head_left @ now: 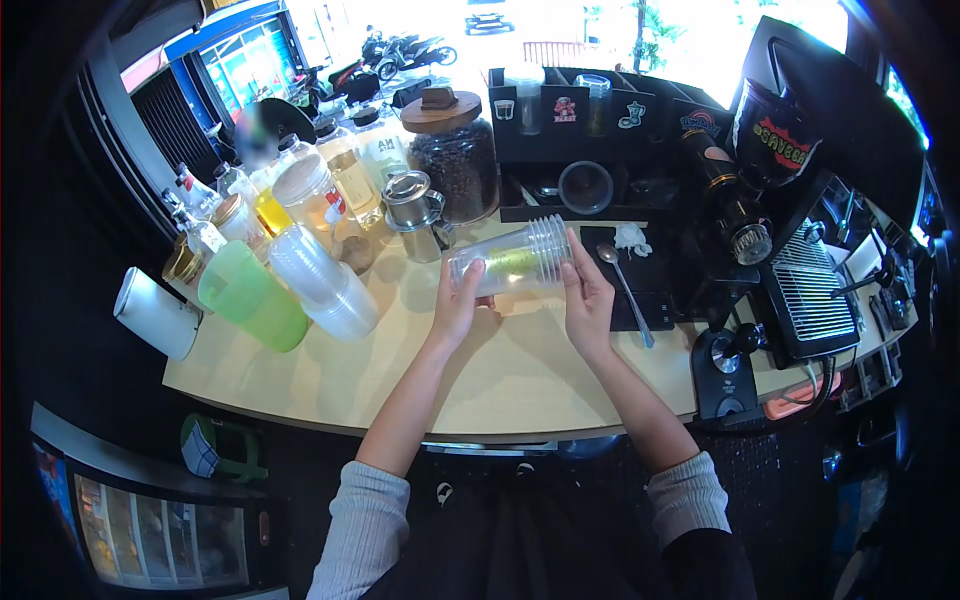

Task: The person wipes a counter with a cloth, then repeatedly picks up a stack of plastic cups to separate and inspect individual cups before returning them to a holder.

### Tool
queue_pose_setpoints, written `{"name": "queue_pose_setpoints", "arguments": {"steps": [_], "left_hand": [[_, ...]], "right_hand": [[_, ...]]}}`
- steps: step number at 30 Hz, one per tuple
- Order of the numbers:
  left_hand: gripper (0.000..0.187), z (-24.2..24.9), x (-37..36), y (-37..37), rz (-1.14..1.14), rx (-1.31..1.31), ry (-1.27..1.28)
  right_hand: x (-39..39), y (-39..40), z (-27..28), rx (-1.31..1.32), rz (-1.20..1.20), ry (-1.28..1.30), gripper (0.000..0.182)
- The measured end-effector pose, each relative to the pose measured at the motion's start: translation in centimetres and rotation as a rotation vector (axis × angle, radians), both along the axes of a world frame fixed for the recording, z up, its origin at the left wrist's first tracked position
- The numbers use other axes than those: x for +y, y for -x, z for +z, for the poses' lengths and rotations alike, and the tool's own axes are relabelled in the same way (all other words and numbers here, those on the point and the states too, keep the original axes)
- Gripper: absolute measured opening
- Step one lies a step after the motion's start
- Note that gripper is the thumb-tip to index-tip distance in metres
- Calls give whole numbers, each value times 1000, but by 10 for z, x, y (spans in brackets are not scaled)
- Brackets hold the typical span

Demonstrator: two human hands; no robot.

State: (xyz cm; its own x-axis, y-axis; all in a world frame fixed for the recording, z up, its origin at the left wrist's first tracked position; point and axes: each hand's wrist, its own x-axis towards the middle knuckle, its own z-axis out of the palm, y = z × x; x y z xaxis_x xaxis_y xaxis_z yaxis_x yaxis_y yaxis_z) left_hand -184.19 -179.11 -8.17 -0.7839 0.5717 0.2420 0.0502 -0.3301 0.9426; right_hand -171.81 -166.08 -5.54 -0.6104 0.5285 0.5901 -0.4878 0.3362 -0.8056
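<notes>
A stack of clear plastic cups (pixel 515 262) with a yellow-green print lies sideways in the air above the counter, its rims toward the right. My left hand (pixel 459 303) is closed around the base end, thumb on the near side and fingers partly hidden underneath. At the rim end, my right hand (pixel 588 297) presses its thumb and fingers against the stacked rims. Left of my hands, a leaning stack of clear plastic cups (pixel 325 285) rests beside a green translucent pitcher (pixel 255 297). A long-handled spoon (pixel 627 290) lies on a black mat just right of my right hand.
Behind the cups stand a metal drip coffee maker (pixel 412 210), a wooden-lidded jar of coffee beans (pixel 455 160) and several bottles. A black organizer (pixel 640 110) lines the back. A coffee grinder (pixel 745 190) and a machine with a slatted tray (pixel 812 285) stand right. The counter edge (pixel 480 433) curves before me.
</notes>
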Motion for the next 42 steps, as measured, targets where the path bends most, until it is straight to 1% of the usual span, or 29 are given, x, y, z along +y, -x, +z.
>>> {"name": "queue_pose_setpoints", "arguments": {"steps": [4, 6, 9, 16, 19, 22, 28, 31, 33, 37, 39, 41, 42], "left_hand": [[35, -1, 0, -1, 22, 39, 16], [35, -5, 1, 2, -7, -4, 22], [33, -2, 1, -1, -6, -58, 20], [36, -1, 1, -2, -3, 21, 37], [38, -2, 3, -4, 40, 71, -17], [39, -1, 2, -4, 51, 54, -18], [38, 0, 1, -6, 60, 103, -14], [40, 1, 1, -5, 51, 51, 60], [44, -7, 6, 3, 2, -143, -137], [45, -7, 18, -8, 44, -87, -83], [44, -4, 27, -12, 77, -106, -129], [44, 5, 30, -10, 80, -93, -133], [44, 10, 32, -10, 84, -87, -137]], "right_hand": [[-1, 2, 0, 19, 13, 15, 44], [-2, 3, -3, 25, 83, 51, 46], [-2, 1, -1, -5, 112, 66, 47], [4, 7, -8, 30, 60, 79, 46], [5, 6, -8, 17, 38, 88, 46], [2, 6, -6, 20, 59, 104, 46], [3, 8, -11, 20, 103, 125, 46], [3, 9, -10, 40, 137, 118, 46], [2, 10, -7, 97, 148, 196, 45], [-5, 11, -14, 63, 233, 198, 47], [-10, 11, -16, 58, 379, 255, 49], [-12, 7, -12, 38, 360, 227, 52], [-10, 6, -14, 13, 350, 259, 52]]}}
